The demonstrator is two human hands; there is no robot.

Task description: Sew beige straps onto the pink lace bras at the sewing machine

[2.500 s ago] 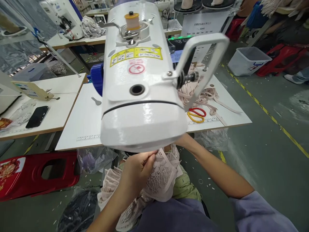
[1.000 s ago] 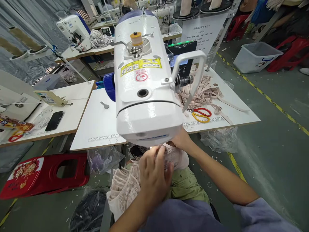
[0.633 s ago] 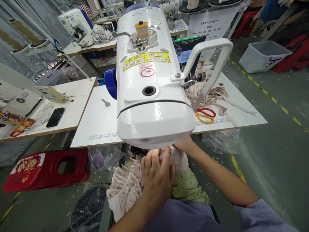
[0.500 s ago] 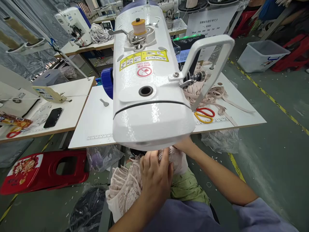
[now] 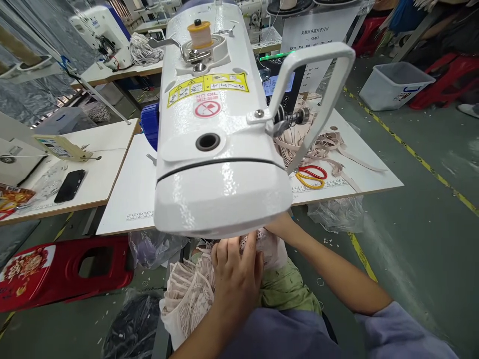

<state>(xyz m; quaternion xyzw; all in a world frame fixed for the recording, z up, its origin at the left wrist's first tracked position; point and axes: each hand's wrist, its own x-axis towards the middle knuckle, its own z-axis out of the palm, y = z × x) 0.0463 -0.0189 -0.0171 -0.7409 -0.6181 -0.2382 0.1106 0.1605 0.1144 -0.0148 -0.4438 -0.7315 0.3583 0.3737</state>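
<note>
My left hand [image 5: 236, 267] is closed on a pale pink lace garment piece [image 5: 272, 249], just below the front of a white sewing machine head [image 5: 224, 199]. Its fingertips pass partly under the head. Most of my right hand [image 5: 279, 226] is hidden behind the machine at the right end of the same piece, and its fingers do not show. The needle area is also out of sight. To the left of my left hand, a bunched stack of lace pieces [image 5: 189, 294] hangs in folds beside my lap.
Scissors with red and yellow handles [image 5: 312, 177] and a heap of beige straps [image 5: 322, 144] lie on the white table [image 5: 370, 169]. A phone [image 5: 70, 185] rests on the left table. A red stool [image 5: 67, 269] and a black bag [image 5: 132, 324] are on the floor.
The view has shifted slightly, so the machine appears further left. My hands stay at the lace piece in nearly the same pose.
</note>
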